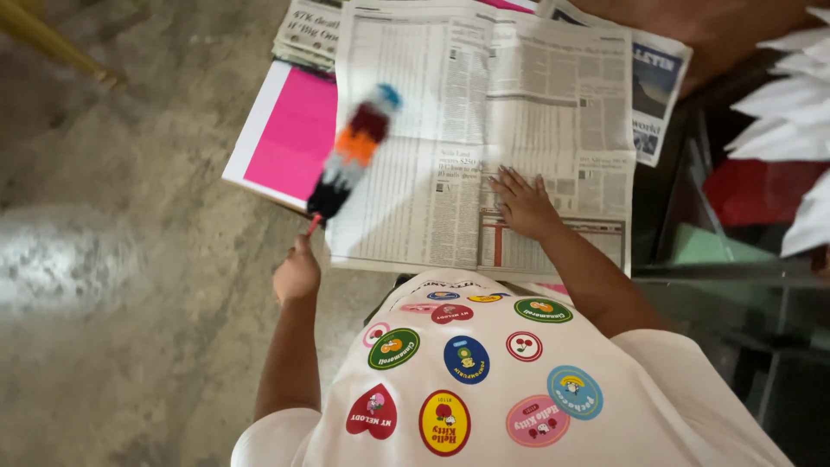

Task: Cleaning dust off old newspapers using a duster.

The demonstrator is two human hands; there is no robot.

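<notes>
Multicoloured duster (353, 151) gripped in left hand (296, 275); right hand (522, 204) open, flat on newspaper (450, 112); pink sheet (292, 134) alongside.

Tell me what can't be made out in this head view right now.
- Duster: motion-blurred, so its bands smear together.
- Left hand: seen from behind, its grip on the handle is hidden.
- Surface under the newspaper: covered by the sheets.
- White folded shapes: cut off by the right edge.
- Right hand: flat, fully visible.
</notes>
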